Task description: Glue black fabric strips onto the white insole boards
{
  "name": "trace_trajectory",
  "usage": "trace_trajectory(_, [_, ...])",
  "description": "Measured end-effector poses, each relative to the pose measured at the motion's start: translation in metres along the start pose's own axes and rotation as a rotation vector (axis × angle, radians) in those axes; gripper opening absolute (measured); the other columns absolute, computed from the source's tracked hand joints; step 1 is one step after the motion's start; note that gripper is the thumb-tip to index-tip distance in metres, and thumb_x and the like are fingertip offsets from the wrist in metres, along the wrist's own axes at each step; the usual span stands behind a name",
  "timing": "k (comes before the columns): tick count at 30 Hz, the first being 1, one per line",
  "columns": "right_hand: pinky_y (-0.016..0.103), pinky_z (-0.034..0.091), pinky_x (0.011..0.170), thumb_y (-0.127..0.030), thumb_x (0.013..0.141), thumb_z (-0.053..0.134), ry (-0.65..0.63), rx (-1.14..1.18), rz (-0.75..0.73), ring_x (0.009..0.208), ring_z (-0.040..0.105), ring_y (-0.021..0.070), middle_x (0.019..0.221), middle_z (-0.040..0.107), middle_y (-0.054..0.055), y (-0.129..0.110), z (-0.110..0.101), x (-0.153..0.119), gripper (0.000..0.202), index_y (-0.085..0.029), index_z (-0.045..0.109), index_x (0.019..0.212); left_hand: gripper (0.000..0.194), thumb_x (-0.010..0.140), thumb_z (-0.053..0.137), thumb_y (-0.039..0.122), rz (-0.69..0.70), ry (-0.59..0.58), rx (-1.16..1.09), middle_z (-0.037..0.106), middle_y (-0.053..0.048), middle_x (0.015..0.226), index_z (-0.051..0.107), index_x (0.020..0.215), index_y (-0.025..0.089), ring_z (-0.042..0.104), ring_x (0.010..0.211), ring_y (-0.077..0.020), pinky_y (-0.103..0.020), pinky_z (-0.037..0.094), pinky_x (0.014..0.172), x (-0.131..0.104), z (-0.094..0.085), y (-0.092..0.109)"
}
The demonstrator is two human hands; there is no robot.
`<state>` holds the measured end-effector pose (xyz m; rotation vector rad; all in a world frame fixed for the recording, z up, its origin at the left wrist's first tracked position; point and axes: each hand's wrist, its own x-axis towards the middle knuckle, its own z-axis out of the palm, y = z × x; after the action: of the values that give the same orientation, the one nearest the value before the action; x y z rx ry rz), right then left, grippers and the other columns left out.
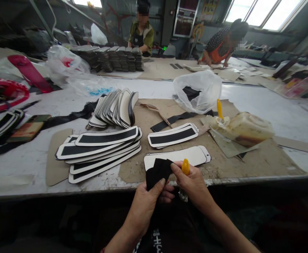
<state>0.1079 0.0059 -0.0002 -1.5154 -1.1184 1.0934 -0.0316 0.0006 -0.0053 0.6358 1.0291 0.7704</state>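
My left hand [152, 195] grips pieces of black fabric [158, 172] from below, thumb on top. With thumb and fingertips my right hand [189, 179] pinches the fabric's upper right corner. The same hand also keeps a brush with a yellow handle [185, 166] in its grasp, its pale, crusted end pointing down. Just beyond the fabric lies a small stack of plain white curved strips [179, 156]. Behind that are white strips with black centres [173, 136]. A larger, fanned pile of such black-centred strips [101, 149] sits to the left.
A stained glue container [254, 128] lies at the right, with another yellow-handled tool [219, 109] beside it. Behind are a plastic bag [198, 91] holding dark material and a row of curved white pieces [114, 109]. Two people work at the far table. The table edge [103, 190] runs near my hands.
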Motion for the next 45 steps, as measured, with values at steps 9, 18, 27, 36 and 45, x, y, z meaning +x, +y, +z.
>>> trace_trajectory(9, [0.020, 0.037, 0.046, -0.049, 0.072, 0.068, 0.198, 0.352, 0.133, 0.047, 0.045, 0.0089, 0.056, 0.046, -0.008, 0.010, -0.009, -0.011, 0.037, -0.021, 0.044, 0.072, 0.034, 0.075, 0.064, 0.044, 0.037, -0.122, 0.094, 0.067, -0.008, 0.066, 0.065, 0.076, 0.011, 0.061, 0.059, -0.0166, -0.028, 0.048, 0.060, 0.004, 0.008, -0.021])
trace_trajectory(18, [0.020, 0.029, 0.038, -0.046, 0.077, 0.065, 0.346, 0.308, -0.062, 0.039, 0.034, 0.0077, 0.053, 0.042, -0.008, -0.013, -0.059, 0.003, 0.030, -0.022, 0.046, 0.074, 0.032, 0.069, 0.070, 0.044, 0.022, -0.027, 0.154, 0.049, 0.003, 0.050, 0.058, 0.063, 0.015, 0.042, 0.049, -0.0089, -0.022, 0.036, 0.051, -0.015, -0.015, -0.017])
trace_trajectory(27, [0.025, 0.035, 0.059, -0.041, 0.089, 0.047, -0.423, -0.794, -0.158, 0.060, 0.050, 0.0141, 0.064, 0.058, -0.001, -0.040, -0.045, 0.041, 0.029, -0.021, 0.057, 0.071, 0.038, 0.064, 0.075, 0.042, 0.062, 0.310, -0.004, 0.034, 0.010, 0.051, 0.058, 0.082, 0.015, 0.026, 0.044, -0.0037, -0.018, 0.024, 0.042, 0.026, -0.048, 0.015])
trace_trajectory(36, [0.023, 0.030, 0.054, -0.030, 0.086, 0.056, -0.632, -1.130, -0.298, 0.066, 0.059, 0.0167, 0.072, 0.066, 0.003, -0.036, 0.016, 0.087, 0.014, -0.019, 0.065, 0.083, 0.036, 0.056, 0.079, 0.034, 0.000, 0.263, 0.002, 0.044, 0.007, 0.050, 0.057, 0.074, 0.013, 0.035, 0.046, -0.0062, -0.019, 0.028, 0.045, 0.048, -0.047, 0.022])
trace_trajectory(45, [0.025, 0.038, 0.062, -0.035, 0.089, 0.050, -0.668, -1.277, -0.349, 0.079, 0.065, 0.0235, 0.085, 0.071, 0.009, -0.029, 0.027, 0.092, 0.021, -0.020, 0.065, 0.093, 0.029, 0.062, 0.074, 0.036, 0.033, 0.281, 0.090, 0.045, 0.006, 0.048, 0.057, 0.070, 0.014, 0.037, 0.045, -0.0070, -0.020, 0.029, 0.046, 0.051, -0.047, 0.021])
